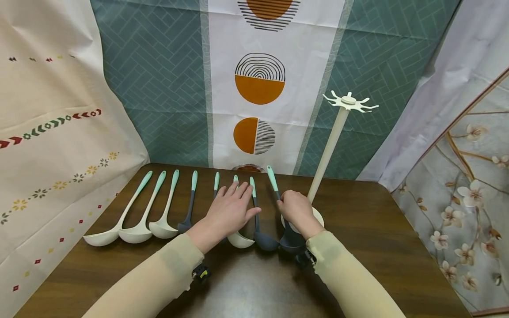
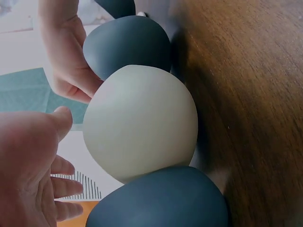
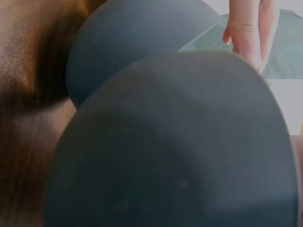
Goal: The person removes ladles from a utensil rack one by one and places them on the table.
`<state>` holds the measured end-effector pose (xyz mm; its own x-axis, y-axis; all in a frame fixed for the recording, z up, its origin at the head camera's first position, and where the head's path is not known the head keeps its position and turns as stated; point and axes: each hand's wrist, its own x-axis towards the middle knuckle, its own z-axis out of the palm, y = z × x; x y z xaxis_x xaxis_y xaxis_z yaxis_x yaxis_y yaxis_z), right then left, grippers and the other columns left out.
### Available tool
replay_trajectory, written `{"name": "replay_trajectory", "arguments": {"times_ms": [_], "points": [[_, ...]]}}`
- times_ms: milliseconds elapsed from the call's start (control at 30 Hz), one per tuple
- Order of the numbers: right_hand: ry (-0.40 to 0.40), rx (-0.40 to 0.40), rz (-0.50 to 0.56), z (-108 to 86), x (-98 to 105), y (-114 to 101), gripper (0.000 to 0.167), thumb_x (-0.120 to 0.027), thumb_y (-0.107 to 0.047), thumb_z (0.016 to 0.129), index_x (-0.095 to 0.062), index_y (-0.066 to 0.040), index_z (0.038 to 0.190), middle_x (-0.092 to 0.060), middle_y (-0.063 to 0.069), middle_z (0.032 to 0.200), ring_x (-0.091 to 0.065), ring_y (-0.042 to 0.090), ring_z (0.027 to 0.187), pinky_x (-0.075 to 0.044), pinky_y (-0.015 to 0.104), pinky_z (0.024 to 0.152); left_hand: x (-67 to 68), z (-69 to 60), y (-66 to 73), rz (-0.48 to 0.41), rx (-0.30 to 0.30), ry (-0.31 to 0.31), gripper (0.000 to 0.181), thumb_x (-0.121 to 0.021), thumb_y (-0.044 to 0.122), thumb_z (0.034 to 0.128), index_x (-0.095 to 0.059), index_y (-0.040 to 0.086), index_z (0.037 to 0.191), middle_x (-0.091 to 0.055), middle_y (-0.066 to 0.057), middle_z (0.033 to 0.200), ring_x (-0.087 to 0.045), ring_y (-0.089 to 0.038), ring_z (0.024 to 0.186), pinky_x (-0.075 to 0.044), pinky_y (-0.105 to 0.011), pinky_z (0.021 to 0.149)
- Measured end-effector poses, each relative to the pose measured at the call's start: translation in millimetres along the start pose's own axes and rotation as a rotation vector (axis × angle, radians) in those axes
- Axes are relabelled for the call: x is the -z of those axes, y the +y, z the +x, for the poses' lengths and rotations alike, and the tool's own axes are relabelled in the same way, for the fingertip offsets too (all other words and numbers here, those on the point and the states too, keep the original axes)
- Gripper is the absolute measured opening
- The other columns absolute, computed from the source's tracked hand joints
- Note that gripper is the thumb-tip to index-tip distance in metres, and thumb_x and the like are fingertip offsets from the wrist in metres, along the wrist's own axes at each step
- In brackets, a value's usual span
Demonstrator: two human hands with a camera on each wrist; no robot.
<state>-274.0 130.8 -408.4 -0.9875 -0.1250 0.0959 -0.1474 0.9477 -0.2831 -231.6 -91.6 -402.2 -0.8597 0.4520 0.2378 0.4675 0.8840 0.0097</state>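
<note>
My right hand [image 1: 296,207] grips the dark stem of a ladle with a mint handle [image 1: 272,177]; its dark bowl [image 1: 292,242] overlaps the stand's round base. That bowl [image 3: 180,151] fills much of the right wrist view. My left hand [image 1: 228,210] is spread palm down over the middle ladles, fingers straight, hiding parts of their stems. Under and beside it are a white ladle [image 1: 240,240] and a dark ladle [image 1: 265,241]. The left wrist view shows the white bowl [image 2: 142,123] between dark ones, with the left hand [image 2: 28,165] beside them.
A white stand [image 1: 330,152] with a crown of hooks [image 1: 349,102] rises behind my right hand. Several more ladles lie in a row on the left, among them a white one [image 1: 135,234] and a dark one [image 1: 190,212]. A patterned curtain [image 1: 167,88] hangs behind the brown table [image 1: 370,229].
</note>
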Motion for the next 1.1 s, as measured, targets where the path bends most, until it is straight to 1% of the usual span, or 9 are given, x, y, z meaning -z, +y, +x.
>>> {"name": "replay_trajectory", "arguments": {"times_ms": [200, 300, 500, 600, 767, 800, 900, 1000, 1100], "points": [[-0.005, 0.005, -0.048, 3.1, -4.5, -2.7, 0.027, -0.071, -0.015, 0.105, -0.07, -0.007, 0.079, -0.063, 0.006, 0.069, -0.063, 0.025, 0.063, -0.055, 0.045, 0.063, -1.2, 0.8, 0.0, -0.007, -0.008, 0.005, 0.075, -0.056, 0.057, 0.1126, -0.048, 0.004, 0.165, -0.047, -0.018, 0.169, -0.041, -0.044, 0.157, -0.036, -0.065, 0.122], [-0.006, 0.013, -0.074, 4.2, -6.4, -4.1, 0.027, -0.072, -0.013, 0.104, -0.068, -0.006, 0.078, -0.062, 0.007, 0.068, -0.062, 0.025, 0.061, -0.055, 0.044, 0.061, -1.5, 1.3, 0.0, -0.008, -0.004, -0.007, 0.075, -0.055, 0.057, 0.1128, -0.047, 0.004, 0.165, -0.046, -0.018, 0.17, -0.041, -0.043, 0.158, -0.036, -0.064, 0.123], [-0.057, 0.015, -0.079, 13.9, -13.2, 0.9, 0.027, -0.072, -0.01, 0.103, -0.068, -0.005, 0.077, -0.063, 0.008, 0.067, -0.061, 0.026, 0.059, -0.054, 0.044, 0.059, -2.2, 2.1, 0.9, -0.003, 0.002, -0.009, 0.075, -0.057, 0.057, 0.1122, -0.049, 0.005, 0.164, -0.047, -0.018, 0.169, -0.041, -0.043, 0.157, -0.037, -0.064, 0.122], [-0.067, 0.042, -0.073, 32.6, -34.0, 18.4, 0.025, -0.071, -0.008, 0.101, -0.069, -0.006, 0.075, -0.063, 0.008, 0.067, -0.061, 0.027, 0.058, -0.054, 0.046, 0.057, -2.5, 1.8, 1.4, -0.003, 0.002, -0.004, 0.075, -0.058, 0.057, 0.1118, -0.05, 0.004, 0.164, -0.048, -0.018, 0.168, -0.042, -0.043, 0.157, -0.038, -0.065, 0.121], [-0.039, 0.097, -0.117, 73.5, -88.8, 61.5, 0.024, -0.071, -0.011, 0.095, -0.068, -0.012, 0.071, -0.063, 0.004, 0.067, -0.06, 0.025, 0.059, -0.052, 0.045, 0.055, -3.3, 1.5, 1.6, -0.003, 0.0, 0.0, 0.074, -0.058, 0.057, 0.1117, -0.051, 0.004, 0.163, -0.05, -0.018, 0.167, -0.044, -0.043, 0.156, -0.039, -0.065, 0.12], [-0.059, 0.09, -0.117, 76.3, -91.6, 63.8, 0.023, -0.071, -0.012, 0.097, -0.07, -0.012, 0.074, -0.065, 0.005, 0.07, -0.062, 0.026, 0.062, -0.054, 0.046, 0.057, -3.8, 1.9, 1.5, -0.001, 0.0, -0.003, 0.074, -0.058, 0.057, 0.1118, -0.051, 0.004, 0.163, -0.049, -0.018, 0.167, -0.043, -0.043, 0.156, -0.039, -0.064, 0.12], [-0.095, 0.068, -0.116, 87.3, -102.4, 71.1, 0.024, -0.07, -0.013, 0.097, -0.071, -0.013, 0.073, -0.066, 0.005, 0.07, -0.063, 0.024, 0.061, -0.054, 0.044, 0.055, -4.8, 2.4, 1.2, 0.0, 0.001, -0.002, 0.074, -0.058, 0.057, 0.1117, -0.051, 0.004, 0.163, -0.05, -0.018, 0.167, -0.044, -0.043, 0.155, -0.04, -0.064, 0.12], [-0.14, 0.033, -0.11, 89.4, -102.6, 69.5, 0.026, -0.07, -0.011, 0.099, -0.07, -0.012, 0.073, -0.065, 0.006, 0.068, -0.064, 0.022, 0.059, -0.054, 0.042, 0.053, -5.8, 2.5, 1.2, -0.004, 0.001, -0.002, 0.074, -0.059, 0.057, 0.1116, -0.051, 0.004, 0.163, -0.05, -0.018, 0.166, -0.044, -0.043, 0.155, -0.04, -0.064, 0.12], [-0.146, 0.019, -0.123, 84.6, -97.5, 62.4, 0.024, -0.072, -0.01, 0.098, -0.071, -0.011, 0.074, -0.066, 0.006, 0.068, -0.064, 0.022, 0.058, -0.054, 0.043, 0.051, -6.6, 1.8, 1.4, -0.004, 0.002, -0.005, 0.074, -0.058, 0.057, 0.1117, -0.051, 0.004, 0.163, -0.05, -0.019, 0.166, -0.044, -0.043, 0.155, -0.04, -0.064, 0.12]]}}
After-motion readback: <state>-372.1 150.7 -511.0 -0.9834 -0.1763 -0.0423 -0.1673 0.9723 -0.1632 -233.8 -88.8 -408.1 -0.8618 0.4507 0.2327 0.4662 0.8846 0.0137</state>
